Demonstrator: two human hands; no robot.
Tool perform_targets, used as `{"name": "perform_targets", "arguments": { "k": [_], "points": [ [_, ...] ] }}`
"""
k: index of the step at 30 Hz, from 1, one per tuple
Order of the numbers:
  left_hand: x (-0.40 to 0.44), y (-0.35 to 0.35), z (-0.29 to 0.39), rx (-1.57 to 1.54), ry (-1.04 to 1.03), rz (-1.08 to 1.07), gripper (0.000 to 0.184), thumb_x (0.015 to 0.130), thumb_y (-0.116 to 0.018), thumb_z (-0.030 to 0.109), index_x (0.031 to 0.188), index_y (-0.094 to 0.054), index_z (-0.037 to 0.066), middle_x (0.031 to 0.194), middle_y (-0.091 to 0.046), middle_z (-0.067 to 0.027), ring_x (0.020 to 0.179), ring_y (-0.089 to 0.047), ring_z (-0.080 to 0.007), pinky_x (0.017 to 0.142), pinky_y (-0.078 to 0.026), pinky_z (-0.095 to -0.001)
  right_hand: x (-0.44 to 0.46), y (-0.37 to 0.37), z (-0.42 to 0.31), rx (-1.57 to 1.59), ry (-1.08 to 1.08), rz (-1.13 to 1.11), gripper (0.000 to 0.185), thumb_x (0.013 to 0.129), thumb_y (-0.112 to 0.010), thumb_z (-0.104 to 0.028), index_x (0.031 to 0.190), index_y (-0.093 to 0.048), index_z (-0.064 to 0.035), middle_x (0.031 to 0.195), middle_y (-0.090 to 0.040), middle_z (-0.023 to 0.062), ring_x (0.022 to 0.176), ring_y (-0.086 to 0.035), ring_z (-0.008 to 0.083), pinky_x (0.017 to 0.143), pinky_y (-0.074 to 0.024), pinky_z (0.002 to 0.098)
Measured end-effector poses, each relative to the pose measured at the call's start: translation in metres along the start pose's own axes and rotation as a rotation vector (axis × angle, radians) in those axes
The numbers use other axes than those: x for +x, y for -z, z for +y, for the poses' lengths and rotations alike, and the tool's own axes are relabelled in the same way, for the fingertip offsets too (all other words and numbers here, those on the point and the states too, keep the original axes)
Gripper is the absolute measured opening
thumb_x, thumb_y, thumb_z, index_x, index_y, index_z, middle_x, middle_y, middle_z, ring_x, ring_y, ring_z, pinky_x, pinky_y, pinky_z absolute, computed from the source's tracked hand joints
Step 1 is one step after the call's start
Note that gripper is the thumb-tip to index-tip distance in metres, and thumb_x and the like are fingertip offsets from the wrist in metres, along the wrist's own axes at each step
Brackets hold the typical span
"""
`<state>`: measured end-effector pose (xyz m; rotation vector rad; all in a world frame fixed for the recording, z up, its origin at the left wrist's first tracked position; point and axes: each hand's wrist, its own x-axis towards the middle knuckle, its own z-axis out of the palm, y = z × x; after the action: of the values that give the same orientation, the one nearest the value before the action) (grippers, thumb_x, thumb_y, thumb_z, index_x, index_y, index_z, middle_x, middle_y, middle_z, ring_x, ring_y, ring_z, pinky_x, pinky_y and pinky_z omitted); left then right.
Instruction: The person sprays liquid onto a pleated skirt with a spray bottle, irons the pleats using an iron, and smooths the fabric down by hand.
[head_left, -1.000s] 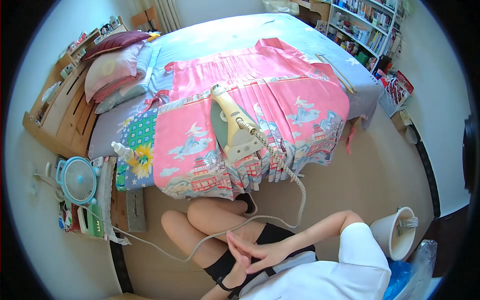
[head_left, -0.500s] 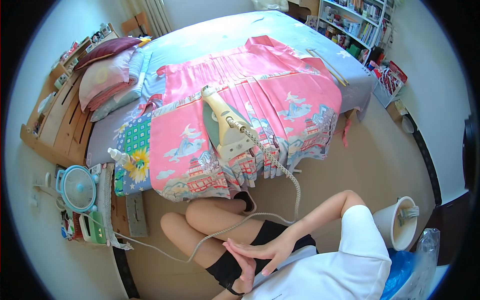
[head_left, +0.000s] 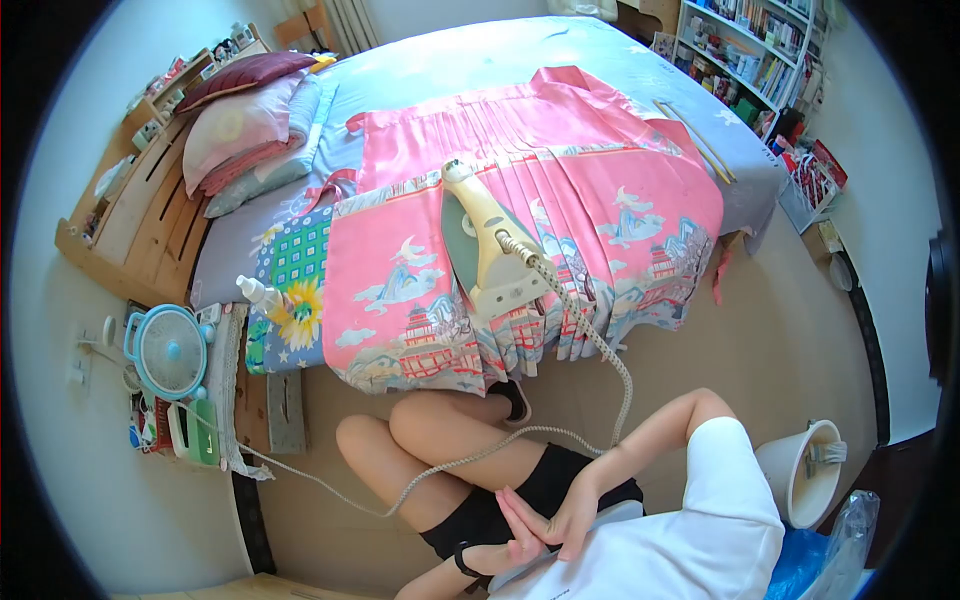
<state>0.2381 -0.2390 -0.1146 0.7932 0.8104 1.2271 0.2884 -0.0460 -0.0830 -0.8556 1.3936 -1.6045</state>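
Observation:
My right hand (head_left: 572, 512) and my left hand (head_left: 500, 552) press against each other above my lap. Fingers on both are stretched out, and I see nothing held in either one. A black band circles the left wrist. Ahead of my knees, a cream clothes iron (head_left: 500, 255) rests on a pink pleated skirt (head_left: 390, 290) printed with clouds and pavilions. Neither hand touches the iron. Its braided cord (head_left: 618, 365) loops down over my thighs. The skirt lies spread across the bed, its lower hem hanging over the edge.
A white spray bottle (head_left: 262, 294) lies on a patterned cloth (head_left: 300, 250) left of the skirt. A blue fan (head_left: 170, 352) stands at the bedside. Pillows (head_left: 245, 135) are stacked by the headboard. Two thin sticks (head_left: 700, 145) lie on the bed. A white bucket (head_left: 800, 470) is at my right.
My hands have shifted from a raised palm-to-palm position to lower against each other, closer to my body. The whole view has shifted slightly; the iron and skirt stay in place.

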Motion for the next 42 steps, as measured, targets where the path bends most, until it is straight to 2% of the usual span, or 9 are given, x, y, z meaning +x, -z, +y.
{"name": "perform_targets", "arguments": {
  "k": [7,8,11,14,20,31,34,38,42],
  "points": [
    [-0.003,0.022,-0.009,-0.045,0.228,0.156,0.097,0.088,-0.036,0.062,0.135,0.034,0.014,0.146,0.034,0.0,0.138,0.022,-0.0193,0.112,0.002,-0.0364,0.01,0.004,0.035,-0.161,0.288,0.094,0.113,0.089,-0.051,-0.047,0.118,0.042,0.009,0.124,0.05,0.0306,0.134,0.023,0.0278,0.112,-0.0065,0.0408],
    [0.014,0.016,0.011,0.103,-0.295,0.233,0.094,0.088,-0.042,0.057,0.14,0.023,0.013,0.149,0.025,-0.0045,0.139,0.015,-0.0237,0.112,-0.003,-0.0406,0.012,0.004,0.006,-0.45,0.341,0.312,0.113,0.088,-0.054,-0.044,0.121,0.043,0.0052,0.124,0.051,0.0278,0.133,0.024,0.0273,0.112,-0.0064,0.0415],
    [0.04,-0.014,0.079,0.104,-0.827,0.535,0.076,0.087,-0.055,0.044,0.145,-0.022,0.008,0.152,-0.009,-0.0176,0.139,-0.011,-0.0352,0.108,-0.018,-0.0506,0.019,0.011,-0.044,-0.229,0.502,0.95,0.069,0.087,-0.055,-0.01,0.144,-0.015,-0.0014,0.151,-0.008,0.0196,0.14,-0.009,0.029,0.11,-0.0156,0.0423],
    [0.031,0.002,0.076,0.553,-0.997,0.89,0.021,0.083,-0.064,0.026,0.087,-0.062,0.006,0.104,-0.06,-0.0171,0.107,-0.054,-0.0287,0.097,-0.035,-0.0453,0.014,0.008,-0.033,0.086,0.722,1.276,0.037,0.069,-0.042,0.013,0.1,-0.058,-0.0018,0.098,-0.057,0.0104,0.101,-0.055,0.0214,0.087,-0.0421,0.0312],
    [0.018,0.011,0.053,0.643,-1.101,1.077,0.01,0.062,-0.064,0.0,0.059,-0.059,0.007,0.059,-0.048,-0.003,0.057,-0.046,-0.016,0.06,-0.038,-0.0293,0.007,-0.015,-0.009,-0.347,0.642,1.164,0.021,0.059,-0.043,0.016,0.062,-0.053,-0.0024,0.06,-0.05,0.0034,0.056,-0.048,0.017,0.048,-0.0309,0.0291],
    [0.03,0.0,0.058,1.135,-1.137,0.656,0.02,0.055,-0.055,-0.006,0.067,-0.066,0.006,0.055,-0.048,-0.0016,0.049,-0.05,-0.0172,0.055,-0.045,-0.0294,0.028,-0.023,0.021,0.16,0.158,1.01,0.011,0.074,-0.053,0.007,0.068,-0.054,-0.0032,0.058,-0.048,0.0021,0.057,-0.048,0.0131,0.052,-0.0379,0.0255],
    [0.053,-0.003,0.044,1.366,-1.258,0.478,0.017,0.062,-0.052,0.006,0.072,-0.065,0.002,0.063,-0.057,-0.0069,0.061,-0.061,-0.021,0.064,-0.051,-0.0328,0.057,-0.017,0.005,-0.515,0.521,1.082,0.007,0.078,-0.051,0.002,0.08,-0.057,-0.0004,0.071,-0.059,0.0088,0.069,-0.059,0.0188,0.063,-0.0484,0.0285],
    [0.078,-0.009,-0.04,1.079,-1.562,0.676,0.021,0.054,-0.058,0.017,0.067,-0.061,0.0,0.057,-0.053,-0.0076,0.054,-0.057,-0.0189,0.06,-0.051,-0.0329,0.13,-0.034,0.008,-1.783,-2.411,2.232,0.067,0.099,-0.019,-0.037,0.06,-0.056,0.0033,0.07,-0.064,0.0166,0.067,-0.063,0.029,0.066,-0.0546,0.0377],
    [0.069,-0.002,0.015,1.143,-1.45,0.387,0.02,0.06,-0.059,0.02,0.066,-0.062,0.001,0.079,-0.06,-0.0086,0.083,-0.061,-0.0181,0.092,-0.042,-0.0374,0.138,-0.028,0.038,-1.831,-2.346,1.992,0.067,0.098,-0.018,-0.037,0.06,-0.056,0.003,0.067,-0.063,0.015,0.062,-0.062,0.0276,0.063,-0.0543,0.0352]
  ]
}}
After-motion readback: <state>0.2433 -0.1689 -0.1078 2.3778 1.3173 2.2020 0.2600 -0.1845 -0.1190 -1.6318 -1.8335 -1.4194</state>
